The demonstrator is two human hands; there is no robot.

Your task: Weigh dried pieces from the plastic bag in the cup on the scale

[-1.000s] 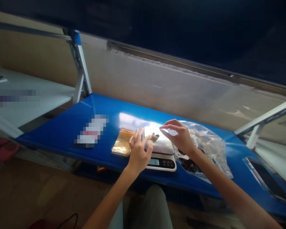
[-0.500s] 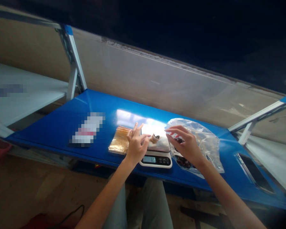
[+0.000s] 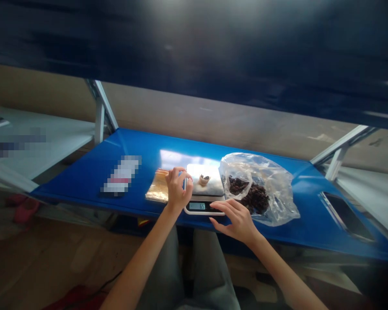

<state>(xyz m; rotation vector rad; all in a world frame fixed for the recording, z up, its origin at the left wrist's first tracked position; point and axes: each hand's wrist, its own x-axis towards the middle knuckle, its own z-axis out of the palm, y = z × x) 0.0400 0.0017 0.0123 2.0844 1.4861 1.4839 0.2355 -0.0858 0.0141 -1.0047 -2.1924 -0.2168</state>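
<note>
Blue tabletop [image 3: 142, 150], head view: I have a white digital scale [image 3: 215, 212] near the front edge, its display [image 3: 197, 206] showing the digits 6 and 5. A small pale cup [image 3: 204, 181] holding dark bits stands on the silvery weighing plate [image 3: 213, 186]. At the plate's left side, my left hand [image 3: 179, 189] is curled, thumb and forefinger rounded into a loop with the tips close; I cannot tell whether it grips anything. My right hand [image 3: 235, 218] is partly open over the button end of the scale, thumb parted from the fingers, nothing visible in its grasp; contact with the buttons is unclear. Gold packets [image 3: 158, 187] lie just left of the left hand. A clear plastic bag [image 3: 280, 196] of dark, dried-looking pieces [image 3: 257, 199] sits right of the scale, and a phone [image 3: 347, 216] lies farther right.
</note>
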